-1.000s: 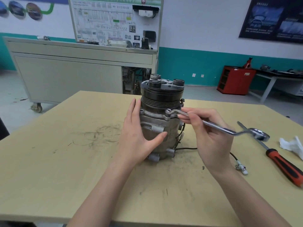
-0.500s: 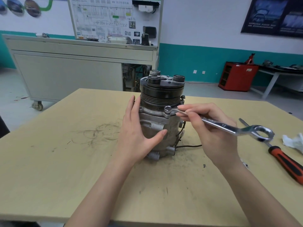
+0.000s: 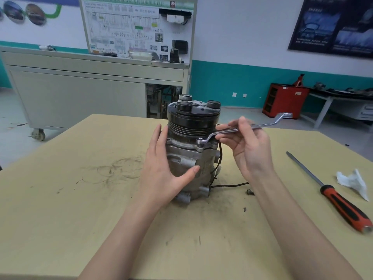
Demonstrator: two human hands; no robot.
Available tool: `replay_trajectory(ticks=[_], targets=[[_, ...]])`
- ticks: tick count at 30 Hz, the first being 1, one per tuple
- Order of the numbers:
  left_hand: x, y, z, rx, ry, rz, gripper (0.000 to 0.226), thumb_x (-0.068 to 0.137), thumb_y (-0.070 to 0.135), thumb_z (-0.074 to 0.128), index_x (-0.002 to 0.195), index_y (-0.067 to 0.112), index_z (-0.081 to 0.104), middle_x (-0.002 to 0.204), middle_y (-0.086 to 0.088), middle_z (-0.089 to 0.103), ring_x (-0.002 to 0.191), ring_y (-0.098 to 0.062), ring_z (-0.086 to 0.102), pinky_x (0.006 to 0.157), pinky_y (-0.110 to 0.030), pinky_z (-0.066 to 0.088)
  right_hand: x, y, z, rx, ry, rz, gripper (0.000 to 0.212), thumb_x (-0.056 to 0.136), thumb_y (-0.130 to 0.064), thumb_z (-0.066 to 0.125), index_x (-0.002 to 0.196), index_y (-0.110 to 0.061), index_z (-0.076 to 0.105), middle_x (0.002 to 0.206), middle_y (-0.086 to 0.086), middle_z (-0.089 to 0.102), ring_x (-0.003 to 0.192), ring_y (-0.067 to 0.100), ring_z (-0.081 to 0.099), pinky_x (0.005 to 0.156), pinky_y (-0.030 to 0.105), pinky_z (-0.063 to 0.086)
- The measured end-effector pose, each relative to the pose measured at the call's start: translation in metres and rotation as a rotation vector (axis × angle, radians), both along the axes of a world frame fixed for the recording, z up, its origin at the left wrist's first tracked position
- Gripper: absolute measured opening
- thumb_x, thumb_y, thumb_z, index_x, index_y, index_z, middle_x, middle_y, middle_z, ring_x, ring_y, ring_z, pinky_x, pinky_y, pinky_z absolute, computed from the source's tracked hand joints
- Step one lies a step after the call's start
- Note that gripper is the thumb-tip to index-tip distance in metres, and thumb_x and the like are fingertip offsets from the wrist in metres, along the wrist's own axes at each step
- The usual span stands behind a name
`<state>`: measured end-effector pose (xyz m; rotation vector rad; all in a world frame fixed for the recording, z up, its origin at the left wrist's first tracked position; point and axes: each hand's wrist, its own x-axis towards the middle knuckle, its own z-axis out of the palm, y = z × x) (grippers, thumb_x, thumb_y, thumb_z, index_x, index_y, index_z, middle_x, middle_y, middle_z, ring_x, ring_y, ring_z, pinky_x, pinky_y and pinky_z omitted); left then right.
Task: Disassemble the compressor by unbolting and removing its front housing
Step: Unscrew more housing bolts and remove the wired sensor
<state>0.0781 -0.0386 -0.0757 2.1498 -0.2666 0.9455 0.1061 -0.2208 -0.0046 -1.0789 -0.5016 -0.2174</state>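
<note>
One compressor (image 3: 191,154) stands upright mid-table (image 3: 70,209), pulley end up. The left hand (image 3: 161,172) braces its side, fingers straight, thumb across the body. The right hand (image 3: 249,148) pinches the one wrench (image 3: 228,130), whose ring end sits over a flange bolt (image 3: 200,141). To the right lie one screwdriver (image 3: 333,197) and one rag (image 3: 352,181), well apart from the compressor.

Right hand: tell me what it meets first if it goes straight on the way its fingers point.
Probably the black pulley of the compressor: the right hand, pinching the wrench, points left at it from close by. Depth is unclear.
</note>
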Motion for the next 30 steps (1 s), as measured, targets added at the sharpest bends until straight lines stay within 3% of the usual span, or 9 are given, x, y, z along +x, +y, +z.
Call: replay_trajectory(ticks=[6, 12, 14, 19, 21, 24, 27, 30], targets=[[0.001, 0.001, -0.001, 0.012, -0.013, 0.001, 0.104, 0.072, 0.071, 0.053, 0.153, 0.025, 0.009, 0.162, 0.002, 0.01, 0.145, -0.001, 0.007, 0.116, -0.027, 0.015, -0.035, 0.007, -0.004, -0.223, -0.428, -0.32, 0.013, 0.092, -0.018, 0.054, 0.085, -0.016, 0.065, 0.085, 0.004, 0.073, 0.077, 0.025, 0.072, 0.069, 0.032, 0.059], [0.001, 0.001, 0.0, 0.004, -0.026, -0.006, 0.102, 0.072, 0.069, 0.055, 0.152, 0.025, 0.01, 0.162, 0.0, 0.012, 0.144, 0.002, 0.007, 0.116, -0.023, 0.014, -0.041, 0.016, -0.017, -0.209, -0.479, -0.371, 0.013, 0.094, -0.016, 0.05, 0.089, -0.016, 0.062, 0.088, 0.005, 0.071, 0.079, 0.021, 0.072, 0.071, 0.028, 0.058], [0.0, 0.0, 0.0, -0.003, -0.02, -0.01, 0.103, 0.071, 0.069, 0.055, 0.152, 0.024, 0.011, 0.162, 0.0, 0.012, 0.144, 0.0, 0.008, 0.117, -0.026, 0.015, -0.031, 0.012, -0.016, -0.125, -0.373, -0.274, 0.018, 0.097, -0.013, 0.045, 0.085, -0.008, 0.058, 0.086, 0.006, 0.072, 0.075, 0.023, 0.072, 0.067, 0.025, 0.057], [-0.001, 0.0, 0.0, -0.002, 0.0, -0.009, 0.105, 0.071, 0.07, 0.055, 0.154, 0.023, 0.011, 0.162, 0.003, 0.009, 0.146, -0.004, 0.01, 0.118, -0.032, 0.019, 0.005, 0.001, 0.004, 0.088, 0.238, 0.186, 0.045, 0.1, -0.013, 0.036, 0.066, -0.006, 0.065, 0.074, 0.012, 0.071, 0.058, 0.016, 0.069, 0.053, 0.017, 0.055], [-0.001, 0.001, 0.0, 0.002, 0.0, -0.008, 0.104, 0.071, 0.071, 0.054, 0.153, 0.025, 0.009, 0.162, 0.005, 0.008, 0.145, -0.001, 0.009, 0.117, -0.03, 0.018, 0.012, 0.001, 0.003, 0.176, 0.281, 0.232, 0.051, 0.099, -0.017, 0.038, 0.059, -0.01, 0.067, 0.072, 0.011, 0.071, 0.054, 0.012, 0.067, 0.051, 0.016, 0.054], [-0.002, 0.0, 0.0, 0.012, -0.001, 0.004, 0.104, 0.071, 0.073, 0.053, 0.154, 0.027, 0.009, 0.162, 0.01, 0.007, 0.143, 0.004, 0.006, 0.115, -0.027, 0.016, 0.006, -0.001, 0.006, 0.208, 0.128, 0.057, 0.047, 0.097, -0.024, 0.043, 0.059, -0.014, 0.069, 0.071, 0.01, 0.072, 0.057, 0.014, 0.068, 0.053, 0.016, 0.053], [-0.001, 0.0, -0.001, -0.007, -0.009, -0.006, 0.102, 0.071, 0.072, 0.054, 0.152, 0.03, 0.008, 0.162, 0.008, 0.008, 0.143, 0.003, 0.008, 0.116, -0.028, 0.018, -0.016, 0.0, 0.002, -0.016, -0.131, -0.213, 0.03, 0.096, -0.025, 0.049, 0.075, -0.009, 0.064, 0.079, 0.01, 0.073, 0.066, 0.023, 0.071, 0.06, 0.022, 0.056], [0.0, 0.0, -0.002, -0.005, -0.012, -0.008, 0.102, 0.072, 0.07, 0.054, 0.153, 0.027, 0.009, 0.162, 0.004, 0.009, 0.144, 0.002, 0.007, 0.116, -0.026, 0.015, -0.038, 0.01, -0.007, -0.198, -0.368, -0.343, 0.016, 0.095, -0.021, 0.054, 0.086, -0.012, 0.063, 0.087, 0.002, 0.073, 0.075, 0.023, 0.073, 0.068, 0.028, 0.058]])
